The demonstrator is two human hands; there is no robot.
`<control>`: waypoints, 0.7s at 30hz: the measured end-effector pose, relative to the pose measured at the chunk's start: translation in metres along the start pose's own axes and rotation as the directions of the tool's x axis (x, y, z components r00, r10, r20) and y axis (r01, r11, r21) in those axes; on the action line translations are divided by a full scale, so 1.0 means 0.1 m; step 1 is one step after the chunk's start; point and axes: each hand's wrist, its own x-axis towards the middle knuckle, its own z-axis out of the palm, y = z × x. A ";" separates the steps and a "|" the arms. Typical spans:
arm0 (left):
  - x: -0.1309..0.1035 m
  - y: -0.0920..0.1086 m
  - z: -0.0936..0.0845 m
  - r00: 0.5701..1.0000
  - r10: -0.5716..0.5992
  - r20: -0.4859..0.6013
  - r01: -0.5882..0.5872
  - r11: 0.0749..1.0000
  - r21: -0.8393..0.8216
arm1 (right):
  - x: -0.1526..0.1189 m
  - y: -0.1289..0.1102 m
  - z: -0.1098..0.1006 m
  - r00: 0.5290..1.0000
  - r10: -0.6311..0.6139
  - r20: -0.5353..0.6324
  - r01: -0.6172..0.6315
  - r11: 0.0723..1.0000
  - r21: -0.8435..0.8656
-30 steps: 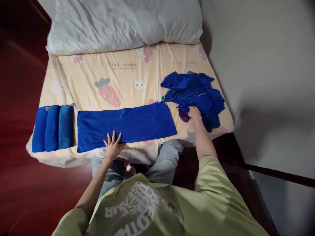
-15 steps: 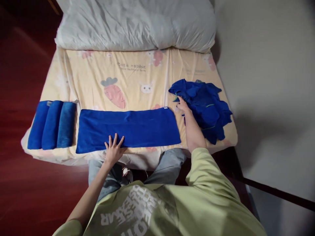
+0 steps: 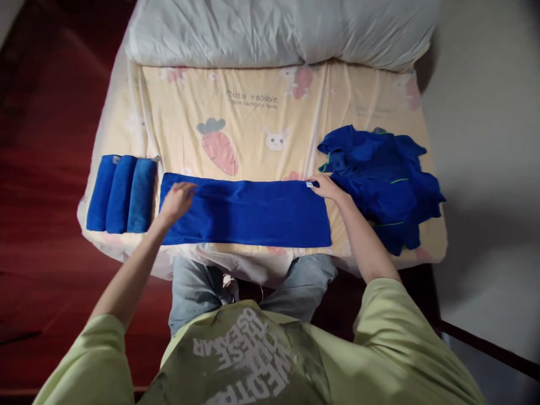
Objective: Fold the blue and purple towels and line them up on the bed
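Observation:
A blue towel (image 3: pixel 248 216) lies flat in a long strip along the near edge of the bed, with a small white tag at its far right corner. Over the towel's left part is my left hand (image 3: pixel 178 201), fingers loosely bent and a little apart, holding nothing that I can see. At the tagged corner, the thumb and fingers of my right hand (image 3: pixel 328 187) close on the towel's edge. Just right of that hand is a loose heap of blue cloths (image 3: pixel 379 180), some with green edging.
Several rolled blue towels (image 3: pixel 120 194) lie side by side on the bed's left. A pale grey quilt (image 3: pixel 278 34) is bunched across the far side of the patterned yellow sheet (image 3: pixel 253 129). A wall (image 3: pixel 485 169) stands at the right.
My right hand has moved from the heap's edge to the towel's tagged corner. My left hand has lifted off the towel's near edge and moved left and farther away. The camera view has shifted.

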 end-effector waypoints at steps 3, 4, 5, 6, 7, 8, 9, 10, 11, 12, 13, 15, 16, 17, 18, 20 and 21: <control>0.50 -0.47 -0.22 0.998 -0.068 -0.018 0.070 0.994 0.089 | 0.04 0.11 -0.11 0.998 0.058 0.026 -0.059 0.998 0.026; 0.61 -0.58 -0.25 0.996 -0.087 0.011 0.085 0.990 0.113 | 0.04 0.16 -0.14 0.995 0.093 0.023 -0.094 0.995 0.029; 0.68 -0.67 -0.27 0.994 -0.098 0.049 0.091 0.987 0.130 | 0.03 0.20 -0.18 0.992 0.128 0.015 -0.128 0.991 0.039; 0.74 -0.74 -0.28 0.991 -0.104 0.085 0.092 0.986 0.139 | 0.02 0.25 -0.20 0.987 0.161 0.006 -0.161 0.985 0.062; 0.77 -0.80 -0.28 0.988 -0.104 0.116 0.087 0.985 0.146 | 0.00 0.29 -0.22 0.981 0.193 -0.006 -0.192 0.976 0.100; 0.80 -0.85 -0.28 0.985 -0.102 0.140 0.080 0.985 0.153 | -0.02 0.33 -0.23 0.975 0.221 -0.017 -0.216 0.965 0.147; 0.81 -0.90 -0.28 0.983 -0.097 0.155 0.072 0.984 0.164 | -0.05 0.37 -0.24 0.970 0.242 -0.031 -0.231 0.953 0.195; 0.82 -0.94 -0.29 0.982 -0.094 0.164 0.063 0.981 0.182 | -0.07 0.40 -0.24 0.966 0.255 -0.048 -0.238 0.943 0.233; 0.83 -0.97 -0.29 0.982 -0.087 0.168 0.052 0.978 0.202 | -0.09 0.42 -0.23 0.963 0.263 -0.065 -0.238 0.936 0.259; 0.84 -1.00 -0.29 0.982 -0.080 0.171 0.041 0.974 0.222 | -0.11 0.44 -0.22 0.961 0.265 -0.079 -0.235 0.932 0.275; 0.85 -1.03 -0.29 0.982 -0.073 0.176 0.030 0.971 0.236 | -0.12 0.45 -0.20 0.960 0.265 -0.088 -0.230 0.930 0.288; 0.86 -1.05 -0.31 0.978 -0.070 0.194 0.022 0.971 0.239 | -0.13 0.47 -0.14 0.959 0.264 -0.101 -0.219 0.918 0.330; 0.87 -1.05 -0.32 0.976 -0.078 0.201 0.030 0.973 0.230 | -0.12 0.48 -0.11 0.957 0.266 -0.116 -0.209 0.908 0.362; 0.88 -1.04 -0.34 0.976 -0.090 0.200 0.045 0.975 0.216 | -0.11 0.50 -0.07 0.952 0.269 -0.143 -0.194 0.897 0.397; 0.88 -1.02 -0.35 0.977 -0.107 0.186 0.069 0.977 0.200 | -0.10 0.52 -0.04 0.944 0.276 -0.183 -0.176 0.886 0.429; 0.89 -0.98 -0.38 0.982 -0.145 0.123 0.124 0.979 0.164 | -0.07 0.58 0.02 0.914 0.304 -0.271 -0.153 0.873 0.463; 0.90 -0.96 -0.39 0.983 -0.165 0.086 0.151 0.977 0.148 | -0.06 0.62 0.05 0.894 0.325 -0.308 -0.156 0.872 0.464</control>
